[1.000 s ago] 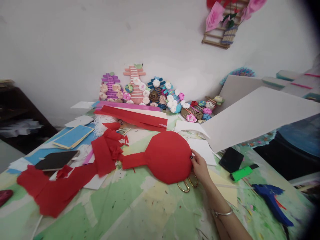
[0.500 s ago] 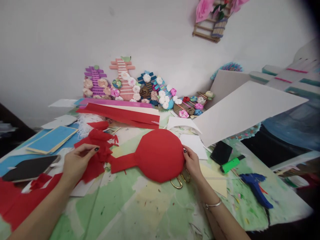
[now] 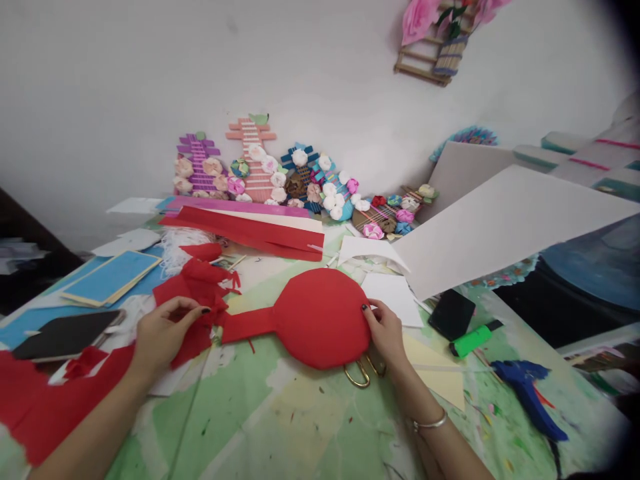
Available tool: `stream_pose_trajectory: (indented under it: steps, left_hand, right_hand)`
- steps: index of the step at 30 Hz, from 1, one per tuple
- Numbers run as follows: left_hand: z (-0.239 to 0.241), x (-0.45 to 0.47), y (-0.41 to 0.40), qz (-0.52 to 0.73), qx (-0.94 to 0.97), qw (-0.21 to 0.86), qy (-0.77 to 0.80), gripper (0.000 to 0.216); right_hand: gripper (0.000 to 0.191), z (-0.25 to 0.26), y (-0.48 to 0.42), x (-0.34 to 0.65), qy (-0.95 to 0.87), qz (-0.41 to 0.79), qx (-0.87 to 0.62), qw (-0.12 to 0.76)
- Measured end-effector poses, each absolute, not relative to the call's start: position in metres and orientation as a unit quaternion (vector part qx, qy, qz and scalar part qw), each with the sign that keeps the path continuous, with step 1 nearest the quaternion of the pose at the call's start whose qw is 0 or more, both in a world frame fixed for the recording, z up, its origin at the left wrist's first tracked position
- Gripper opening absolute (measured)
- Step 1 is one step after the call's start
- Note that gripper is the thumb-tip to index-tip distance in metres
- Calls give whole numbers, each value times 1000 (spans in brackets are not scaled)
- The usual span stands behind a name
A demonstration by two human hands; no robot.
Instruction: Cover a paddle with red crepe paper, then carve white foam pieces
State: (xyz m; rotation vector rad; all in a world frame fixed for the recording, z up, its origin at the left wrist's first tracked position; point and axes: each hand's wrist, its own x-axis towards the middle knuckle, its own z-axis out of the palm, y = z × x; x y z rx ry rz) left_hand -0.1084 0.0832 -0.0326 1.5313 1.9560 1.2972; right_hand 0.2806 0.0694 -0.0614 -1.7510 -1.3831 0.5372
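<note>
Head view: both forearms reach in from the bottom edge, bare, palms mostly down. Right hand [image 3: 387, 330] has its thumb on the top face of the red paddle-shaped piece [image 3: 323, 320], at the rim, other fingers curled at or under the edge; nearly closed, gripping it. Silver bangle [image 3: 430, 421] on that wrist, dark nail polish. Left hand [image 3: 163, 333] is bent at the wrist, thumb and index brought close in a pinch by the crumpled red crepe paper [image 3: 197, 287]; can't tell if anything is between the fingertips.

Paddle-shaped piece lies on the green-stained table cover [image 3: 280, 420], between the hands: round part at the right hand, straight handle pointing toward the left hand, its end just right of those fingertips. Matte plain red, rim slightly faceted, thin red strip poking out below the handle. Gold-handled scissors [image 3: 357, 379] stick out from under it, just below the right hand.

Right of the right hand: black square item [image 3: 453, 313], green marker [image 3: 473, 341], blue glue gun [image 3: 530, 397]. Left of the left hand: dark phone-like slab [image 3: 67, 335]. Beyond both hands: flower-trimmed craft instruments [image 3: 257, 160]. Print on the marker can't be made out.
</note>
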Motion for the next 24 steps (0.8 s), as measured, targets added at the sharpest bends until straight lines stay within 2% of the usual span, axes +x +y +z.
stream_pose_trajectory:
  steps: [6,11,14,24]
  left_hand:
    - [-27,-105,81,484,521,190,677,25]
    - [-30,-105,83,504,544,175,648,24]
    - [-36,-109,86,504,570,154,630,26]
    - [-40,-117,87,519,572,148,618,22]
  right_hand:
    - [40,-63,68,285,-532,259,-677,438]
    - [44,-60,66,282,-426,416,-630,499]
    - [42,-57,65,279,-365,471,-607,526]
    - [41,-51,64,277,-235,511,-572,597]
